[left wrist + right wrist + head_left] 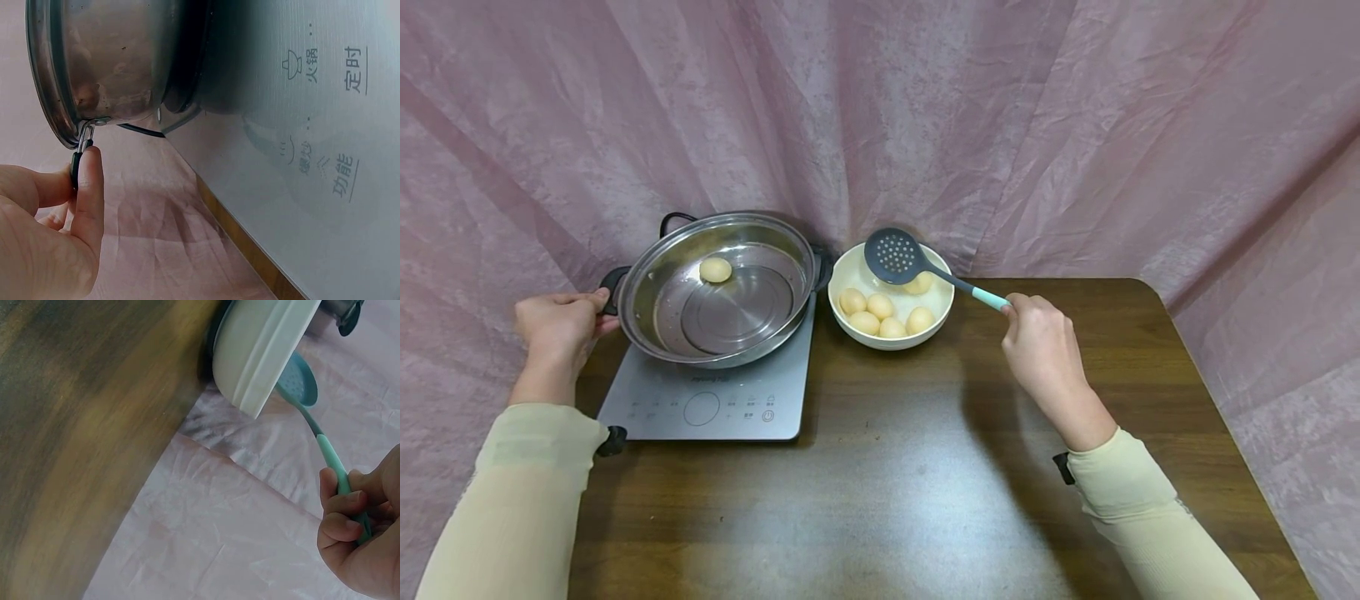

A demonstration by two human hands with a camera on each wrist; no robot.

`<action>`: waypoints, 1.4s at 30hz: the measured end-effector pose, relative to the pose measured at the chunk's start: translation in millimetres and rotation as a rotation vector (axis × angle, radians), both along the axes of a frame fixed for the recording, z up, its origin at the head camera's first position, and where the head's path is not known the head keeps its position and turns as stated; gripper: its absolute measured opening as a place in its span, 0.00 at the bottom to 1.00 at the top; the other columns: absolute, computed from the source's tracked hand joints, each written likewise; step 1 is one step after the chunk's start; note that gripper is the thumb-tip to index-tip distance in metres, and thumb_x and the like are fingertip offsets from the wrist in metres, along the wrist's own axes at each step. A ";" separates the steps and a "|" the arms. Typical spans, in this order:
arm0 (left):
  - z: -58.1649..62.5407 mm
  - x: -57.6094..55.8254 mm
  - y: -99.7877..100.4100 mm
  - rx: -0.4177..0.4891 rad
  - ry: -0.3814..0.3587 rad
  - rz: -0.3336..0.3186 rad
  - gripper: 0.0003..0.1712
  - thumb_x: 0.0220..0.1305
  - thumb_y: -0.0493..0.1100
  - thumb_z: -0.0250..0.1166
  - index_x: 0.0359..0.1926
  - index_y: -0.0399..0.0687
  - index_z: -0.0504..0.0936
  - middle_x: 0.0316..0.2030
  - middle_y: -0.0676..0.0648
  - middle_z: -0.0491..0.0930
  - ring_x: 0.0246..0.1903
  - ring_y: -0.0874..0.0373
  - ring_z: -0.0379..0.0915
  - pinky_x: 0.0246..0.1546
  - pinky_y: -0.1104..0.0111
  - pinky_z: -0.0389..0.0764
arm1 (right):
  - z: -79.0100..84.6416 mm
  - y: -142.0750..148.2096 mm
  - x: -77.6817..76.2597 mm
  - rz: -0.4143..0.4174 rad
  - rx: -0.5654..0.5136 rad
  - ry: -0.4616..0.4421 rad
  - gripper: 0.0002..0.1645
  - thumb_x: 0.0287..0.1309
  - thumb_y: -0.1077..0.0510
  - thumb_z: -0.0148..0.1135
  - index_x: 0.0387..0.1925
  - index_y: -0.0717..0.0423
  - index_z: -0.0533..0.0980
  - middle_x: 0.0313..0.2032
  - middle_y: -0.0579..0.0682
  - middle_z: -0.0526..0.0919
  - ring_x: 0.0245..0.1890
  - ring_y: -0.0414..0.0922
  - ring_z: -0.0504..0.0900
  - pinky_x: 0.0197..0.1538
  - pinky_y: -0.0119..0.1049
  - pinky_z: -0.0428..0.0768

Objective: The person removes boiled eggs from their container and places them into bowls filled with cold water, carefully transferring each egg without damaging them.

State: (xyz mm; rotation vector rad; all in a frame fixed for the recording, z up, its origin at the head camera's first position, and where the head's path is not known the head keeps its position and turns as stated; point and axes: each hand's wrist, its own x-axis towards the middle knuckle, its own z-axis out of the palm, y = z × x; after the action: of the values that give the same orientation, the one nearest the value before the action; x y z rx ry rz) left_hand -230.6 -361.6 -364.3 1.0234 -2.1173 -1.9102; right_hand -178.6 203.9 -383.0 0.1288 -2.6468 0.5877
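At the left, a wide steel pot (737,333) with black side handles is at the induction cooker (715,421); one pale egg (716,269) lies inside it. My left hand (561,325) pinches the pot's left handle (75,169) between thumb and fingers. In my right hand (1043,354) is the turquoise grip of a grey slotted skimmer (895,256), the fingers curled round it. The skimmer's perforated head is over the back of a white bowl (887,342), covering part of its inside. Several pale eggs (880,306) are in the bowl.
A brown wooden table (880,483) carries the cooker and the bowl. Behind and at the sides hangs a pink curtain (925,125). The pot's right handle (823,267) is close to the bowl's rim. A black cord (676,217) loops behind the pot.
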 end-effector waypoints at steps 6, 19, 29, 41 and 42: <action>-0.8 0.0 -1.1 0.008 -0.002 -0.002 0.03 0.53 0.42 0.70 0.31 0.51 0.86 0.20 0.58 0.79 0.17 0.59 0.81 0.25 0.69 0.85 | 3.9 -0.9 -1.1 -0.007 -0.045 -0.050 0.09 0.63 0.62 0.55 0.37 0.63 0.79 0.27 0.57 0.80 0.28 0.56 0.80 0.31 0.54 0.78; -4.2 1.1 -5.4 -0.032 -0.031 -0.002 0.09 0.53 0.43 0.69 0.37 0.51 0.86 0.20 0.59 0.79 0.17 0.60 0.81 0.24 0.70 0.85 | 33.3 -24.7 -2.3 -0.021 -0.190 -0.181 0.12 0.66 0.56 0.51 0.36 0.54 0.81 0.27 0.49 0.84 0.25 0.46 0.77 0.28 0.38 0.74; -2.8 2.7 -4.8 -0.021 -0.028 -0.007 0.02 0.53 0.44 0.70 0.28 0.53 0.85 0.19 0.58 0.79 0.18 0.59 0.81 0.24 0.70 0.85 | 61.0 -57.1 -2.6 0.031 -0.215 -0.111 0.11 0.65 0.56 0.53 0.36 0.54 0.82 0.27 0.48 0.85 0.25 0.45 0.78 0.27 0.37 0.74; -1.5 1.3 -2.2 -0.029 -0.004 -0.021 0.03 0.56 0.42 0.68 0.26 0.54 0.84 0.18 0.60 0.80 0.16 0.60 0.81 0.20 0.70 0.85 | 66.9 -121.2 -22.1 0.153 -0.033 -0.034 0.11 0.64 0.59 0.54 0.29 0.58 0.78 0.22 0.52 0.78 0.26 0.51 0.78 0.29 0.46 0.78; -1.5 1.2 -2.0 -0.029 0.000 -0.021 0.04 0.56 0.42 0.67 0.25 0.54 0.84 0.18 0.60 0.80 0.16 0.60 0.81 0.21 0.70 0.85 | 65.9 -127.4 -23.9 0.153 -0.001 -0.022 0.11 0.64 0.59 0.54 0.28 0.58 0.78 0.22 0.52 0.77 0.25 0.52 0.79 0.29 0.46 0.79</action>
State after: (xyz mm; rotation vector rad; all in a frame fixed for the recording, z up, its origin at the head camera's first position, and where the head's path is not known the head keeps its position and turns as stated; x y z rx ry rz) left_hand -229.4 -363.6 -365.8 0.9996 -2.1572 -1.8835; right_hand -202.5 76.6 -317.1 0.3283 -2.6742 0.6433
